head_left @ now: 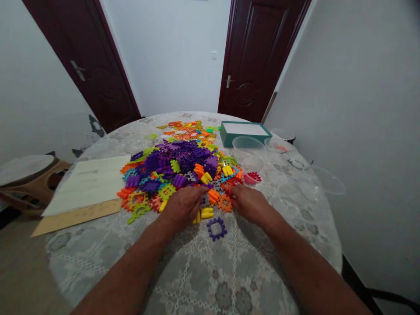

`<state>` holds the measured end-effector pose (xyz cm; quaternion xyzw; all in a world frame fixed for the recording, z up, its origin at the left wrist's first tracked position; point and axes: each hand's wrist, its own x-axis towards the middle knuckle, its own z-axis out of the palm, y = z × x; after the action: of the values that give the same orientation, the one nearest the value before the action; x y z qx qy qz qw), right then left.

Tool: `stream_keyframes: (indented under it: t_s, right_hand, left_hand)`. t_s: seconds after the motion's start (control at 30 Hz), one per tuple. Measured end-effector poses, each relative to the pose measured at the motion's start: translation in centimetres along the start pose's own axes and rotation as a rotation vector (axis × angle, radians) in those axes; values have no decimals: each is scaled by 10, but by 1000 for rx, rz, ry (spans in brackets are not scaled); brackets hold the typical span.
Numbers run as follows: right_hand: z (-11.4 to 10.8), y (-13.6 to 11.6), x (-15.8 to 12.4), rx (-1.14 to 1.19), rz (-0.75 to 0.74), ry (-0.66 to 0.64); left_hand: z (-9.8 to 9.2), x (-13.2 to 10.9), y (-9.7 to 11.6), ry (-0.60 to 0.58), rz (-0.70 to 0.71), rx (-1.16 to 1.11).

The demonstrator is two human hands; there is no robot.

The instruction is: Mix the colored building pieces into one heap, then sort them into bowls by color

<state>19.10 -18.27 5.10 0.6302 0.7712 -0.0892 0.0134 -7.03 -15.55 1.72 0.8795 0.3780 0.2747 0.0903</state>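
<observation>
A heap of plastic interlocking building pieces (183, 159) fills the middle of the table, many of them purple. My left hand (185, 204) reaches into its near edge, fingers bent together beside a grey square piece (204, 200); whatever lies under the fingertips is hidden. At the heap's right side is my right hand (247, 202), its fingers curled in next to an orange square window piece (225, 203); their tips are partly hidden. Between the hands lie an orange ribbed piece (213, 196) and a yellow piece (207, 213). Closer to me, a purple square frame (216, 229) lies flat and apart.
Clear plastic tubs (249, 153) stand on the right, with a round lid (324, 180) beyond. A green box (244, 131) sits behind them. Pale paper sheets (85, 181) and a tan strip (78, 216) lie left on the patterned tablecloth (210, 271). A stool (29, 179) stands left.
</observation>
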Motion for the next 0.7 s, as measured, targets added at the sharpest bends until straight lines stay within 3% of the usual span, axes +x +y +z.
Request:
stream_keyframes:
  t_s: [0.2,0.4,0.7]
  right_hand:
    - [6,14,4,168,-154,3]
    - [12,17,9,290,-262,-6]
    - [2,8,5,467,-427,130]
  left_hand:
    - [0,0,0,-30,-3,99]
    - [0,1,0,7,-16,55]
    - [0,4,-3,-22,-56,34]
